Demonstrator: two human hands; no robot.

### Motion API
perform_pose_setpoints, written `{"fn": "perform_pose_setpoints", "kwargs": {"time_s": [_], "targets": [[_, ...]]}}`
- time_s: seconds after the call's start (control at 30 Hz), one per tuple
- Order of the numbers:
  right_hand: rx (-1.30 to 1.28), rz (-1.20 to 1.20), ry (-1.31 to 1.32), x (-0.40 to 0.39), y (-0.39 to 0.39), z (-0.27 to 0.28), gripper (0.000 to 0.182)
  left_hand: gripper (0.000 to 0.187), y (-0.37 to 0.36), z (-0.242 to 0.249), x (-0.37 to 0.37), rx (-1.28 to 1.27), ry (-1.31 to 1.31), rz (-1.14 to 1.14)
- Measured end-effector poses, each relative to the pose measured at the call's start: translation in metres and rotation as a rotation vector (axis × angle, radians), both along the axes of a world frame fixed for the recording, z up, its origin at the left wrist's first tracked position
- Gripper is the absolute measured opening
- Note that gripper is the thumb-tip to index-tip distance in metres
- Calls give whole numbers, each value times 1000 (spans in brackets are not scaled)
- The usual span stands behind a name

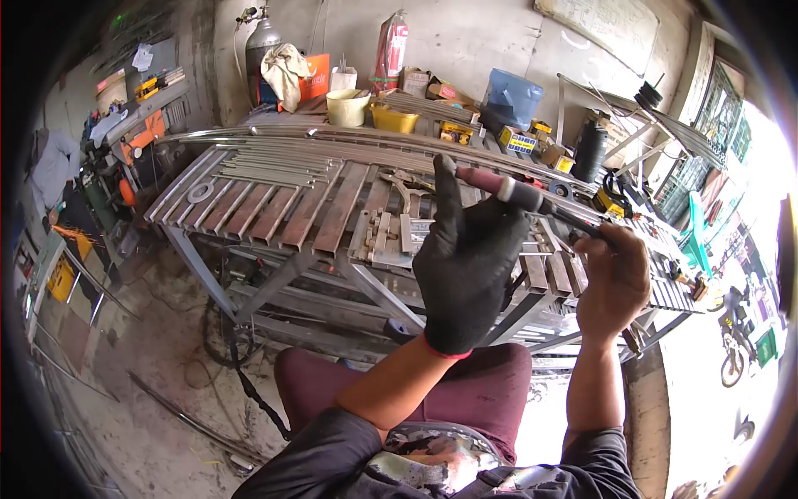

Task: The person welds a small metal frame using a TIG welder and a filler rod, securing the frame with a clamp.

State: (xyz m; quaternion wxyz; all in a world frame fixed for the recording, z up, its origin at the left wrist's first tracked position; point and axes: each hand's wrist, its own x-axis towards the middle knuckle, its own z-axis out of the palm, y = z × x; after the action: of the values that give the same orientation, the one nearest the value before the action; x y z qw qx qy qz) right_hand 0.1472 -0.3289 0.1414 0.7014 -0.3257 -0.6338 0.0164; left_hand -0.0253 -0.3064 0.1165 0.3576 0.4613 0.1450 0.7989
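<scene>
A TIG welding torch (524,196), with a pinkish cup, a white ring and a dark body, is raised in front of me over the bench. My right hand (615,279), bare, is closed around its thin dark handle end. My left hand (470,266), in a black glove with a red cuff, is at the cup end. One gloved digit points up beside the cup's tip, while the other fingers curl under the torch head. Behind the glove, clamps (407,190) and a metal hinge-like block (384,234) lie on the slatted metal bench (281,218).
Thin metal rods (278,162) lie on the bench's left side. Behind are a white bucket (347,108), a yellow container (394,119), a fire extinguisher (391,51) and a gas cylinder (263,40). Sparks (75,235) fly at far left near another person. A curved metal bar (191,420) lies on the floor.
</scene>
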Motion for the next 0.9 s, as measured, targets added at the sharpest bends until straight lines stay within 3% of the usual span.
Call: {"fn": "perform_pose_setpoints", "kwargs": {"time_s": [0.03,0.1,0.2,0.27,0.33,0.37,0.57,0.83,0.9], "targets": [[-45,-36,-38,-3,3,7,18,85,1,1,-10,-122,-92,-206],[-132,-108,-110,-16,16,23,17,89,15,-4,-9,-181,-305,-361],[-92,-119,-273,-22,34,29,15,95,35,-19,-1,-128,-458,-356],[-151,-94,-237,-26,35,31,14,100,34,-19,-7,-114,-501,-341],[-196,-103,-220,-26,34,29,14,101,26,-11,-17,-103,-465,-301],[-207,-124,-221,-25,35,26,14,101,16,-6,-22,-224,-404,-266],[-146,-7,-106,-25,35,8,12,105,17,-8,-25,-90,-346,-115],[-93,92,-16,-29,30,-6,10,106,11,-10,-33,-19,-498,-363],[-92,-48,-85,-27,30,-8,11,106,13,-14,-33,8,-549,-435]]}}
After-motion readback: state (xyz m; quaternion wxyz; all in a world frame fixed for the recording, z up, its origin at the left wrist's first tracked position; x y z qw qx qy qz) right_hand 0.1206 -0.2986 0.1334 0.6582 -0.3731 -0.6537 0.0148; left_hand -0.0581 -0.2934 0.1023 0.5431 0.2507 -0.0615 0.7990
